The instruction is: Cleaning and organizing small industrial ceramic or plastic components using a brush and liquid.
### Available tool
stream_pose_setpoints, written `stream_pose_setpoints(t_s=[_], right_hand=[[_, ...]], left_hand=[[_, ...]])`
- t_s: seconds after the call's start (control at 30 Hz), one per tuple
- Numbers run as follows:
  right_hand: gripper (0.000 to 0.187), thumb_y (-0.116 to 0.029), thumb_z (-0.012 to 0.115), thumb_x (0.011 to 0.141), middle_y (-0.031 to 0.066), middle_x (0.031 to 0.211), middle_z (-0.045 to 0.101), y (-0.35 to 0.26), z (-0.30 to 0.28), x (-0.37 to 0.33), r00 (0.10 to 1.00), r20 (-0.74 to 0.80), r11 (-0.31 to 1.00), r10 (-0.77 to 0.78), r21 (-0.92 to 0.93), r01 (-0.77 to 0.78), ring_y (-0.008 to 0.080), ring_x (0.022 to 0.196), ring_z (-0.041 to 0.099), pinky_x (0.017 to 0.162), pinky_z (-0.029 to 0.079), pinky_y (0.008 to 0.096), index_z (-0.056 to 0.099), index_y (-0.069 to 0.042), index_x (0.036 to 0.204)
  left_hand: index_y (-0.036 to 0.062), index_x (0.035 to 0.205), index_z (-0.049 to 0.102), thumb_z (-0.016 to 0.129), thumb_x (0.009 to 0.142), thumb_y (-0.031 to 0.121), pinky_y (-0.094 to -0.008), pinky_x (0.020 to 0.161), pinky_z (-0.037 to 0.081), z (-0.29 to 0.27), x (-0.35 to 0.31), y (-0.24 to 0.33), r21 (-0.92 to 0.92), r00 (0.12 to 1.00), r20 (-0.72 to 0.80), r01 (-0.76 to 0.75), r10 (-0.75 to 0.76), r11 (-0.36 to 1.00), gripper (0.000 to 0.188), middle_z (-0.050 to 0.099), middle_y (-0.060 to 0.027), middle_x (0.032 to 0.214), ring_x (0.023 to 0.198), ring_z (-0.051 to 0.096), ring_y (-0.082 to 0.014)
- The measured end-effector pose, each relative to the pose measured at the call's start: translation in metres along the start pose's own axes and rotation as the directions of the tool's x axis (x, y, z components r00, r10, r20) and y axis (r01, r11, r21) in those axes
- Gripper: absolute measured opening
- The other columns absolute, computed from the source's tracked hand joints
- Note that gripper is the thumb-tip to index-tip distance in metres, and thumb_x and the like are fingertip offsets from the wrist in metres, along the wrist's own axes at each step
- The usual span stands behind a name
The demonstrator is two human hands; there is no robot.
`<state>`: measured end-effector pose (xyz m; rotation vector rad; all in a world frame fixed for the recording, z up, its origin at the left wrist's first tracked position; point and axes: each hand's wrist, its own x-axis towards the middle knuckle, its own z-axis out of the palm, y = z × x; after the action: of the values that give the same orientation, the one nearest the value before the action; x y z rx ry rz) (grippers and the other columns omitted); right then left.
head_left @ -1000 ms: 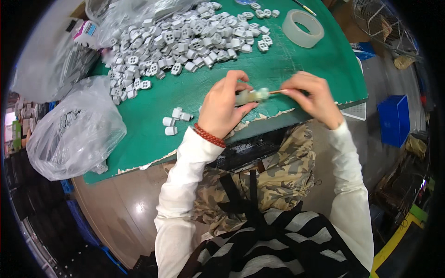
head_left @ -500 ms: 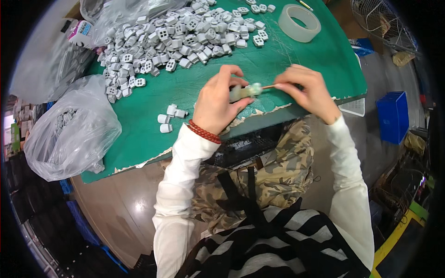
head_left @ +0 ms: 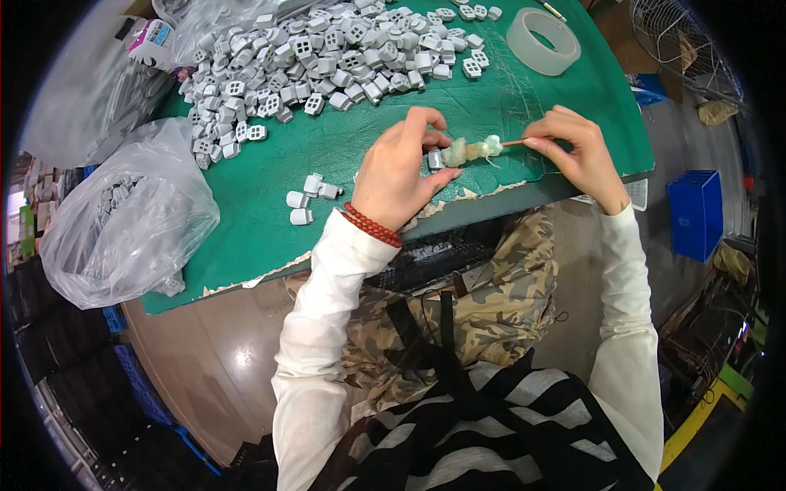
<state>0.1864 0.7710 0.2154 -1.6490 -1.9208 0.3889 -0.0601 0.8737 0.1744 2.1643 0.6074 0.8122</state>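
Observation:
My left hand (head_left: 401, 164), with red bead strands at its wrist, curls thumb and fingers around a small grey plastic part (head_left: 435, 159) above the table's near edge. Pale green, fluffy-looking material (head_left: 471, 150) extends from that part toward the right; what it is made of is unclear. A thin brown stick (head_left: 512, 143) ends in this material. The stick's other end is pinched by my right hand (head_left: 577, 151). Left of my left hand lie several loose grey parts (head_left: 313, 184) on the green tabletop (head_left: 254, 213).
A big pile of grey parts (head_left: 327, 65) covers the far left of the table. Beside it sits a clear plastic bag (head_left: 131, 221) with more parts. A roll of clear tape (head_left: 544, 42) lies far right. Off the table stands a blue bin (head_left: 694, 214).
My right hand has moved right with the stick, away from my left hand. More of the pale green material now shows between them. The whole view has shifted slightly.

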Motion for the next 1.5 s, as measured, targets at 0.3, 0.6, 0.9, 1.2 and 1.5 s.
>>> stream_pose_setpoints(t_s=[0.3, 0.6, 0.9, 1.2, 1.5], right_hand=[[0.010, -0.011, 0.070, 0.085, 0.0085, 0.082, 0.067, 0.008, 0.003, -0.009, 0.998, 0.002, 0.995, 0.065, 0.072, -0.065, 0.0217, 0.071, 0.062, 0.064, 0.048, 0.0312, 0.071, -0.004, 0.091], [0.013, -0.010, 0.065, 0.092, 0.0020, 0.086, 0.065, 0.009, 0.009, -0.019, 0.956, -0.042, 0.887, 0.290, 0.388, -0.252, 0.0066, 0.073, 0.054, 0.063, 0.042, 0.0235, 0.067, 0.002, 0.094], [0.008, -0.008, 0.070, 0.085, 0.0047, 0.077, 0.066, -0.003, 0.010, -0.024, 0.992, -0.095, 0.986, 0.079, 0.155, -0.063, 0.0167, 0.068, 0.055, 0.060, 0.043, 0.0277, 0.070, -0.002, 0.089], [0.009, -0.009, 0.070, 0.086, 0.0058, 0.080, 0.066, -0.017, 0.031, 0.003, 0.994, -0.094, 0.974, 0.059, 0.223, -0.037, 0.0160, 0.070, 0.059, 0.062, 0.046, 0.0285, 0.070, -0.003, 0.092], [0.007, -0.006, 0.068, 0.087, 0.0052, 0.081, 0.065, -0.021, 0.032, -0.010, 0.991, -0.068, 0.960, 0.112, 0.266, -0.091, 0.0143, 0.071, 0.057, 0.061, 0.045, 0.0269, 0.070, -0.001, 0.091]], left_hand=[[0.0070, 0.111, 0.046, 0.087, 0.069, 0.011, -0.0306, 0.071, 0.054, 0.000, -0.001, 0.001, 0.006, 1.000, 0.002, 0.007, -0.007, 1.000, 0.059, 0.073, -0.0089, 0.091, 0.083, 0.071, -0.0239], [0.0039, 0.118, 0.041, 0.090, 0.063, 0.012, -0.0325, 0.082, 0.054, -0.001, -0.002, 0.002, 0.021, 0.999, -0.040, -0.013, 0.014, 1.000, 0.074, 0.069, -0.0142, 0.104, 0.096, 0.067, -0.0270], [0.0030, 0.115, 0.040, 0.081, 0.060, 0.000, -0.0376, 0.092, 0.043, -0.017, -0.007, 0.007, 0.201, 0.999, 0.017, 0.029, -0.034, 0.979, 0.069, 0.068, -0.0105, 0.104, 0.105, 0.058, -0.0285], [0.0030, 0.117, 0.037, 0.086, 0.063, 0.007, -0.0384, 0.094, 0.042, -0.030, -0.009, 0.005, 0.201, 0.995, 0.047, 0.080, -0.091, 0.976, 0.072, 0.068, -0.0108, 0.105, 0.111, 0.058, -0.0270], [0.0070, 0.117, 0.047, 0.089, 0.064, 0.011, -0.0361, 0.089, 0.046, -0.065, -0.038, 0.011, 0.372, 0.998, 0.034, 0.038, -0.054, 0.928, 0.069, 0.070, -0.0098, 0.112, 0.108, 0.061, -0.0272]])
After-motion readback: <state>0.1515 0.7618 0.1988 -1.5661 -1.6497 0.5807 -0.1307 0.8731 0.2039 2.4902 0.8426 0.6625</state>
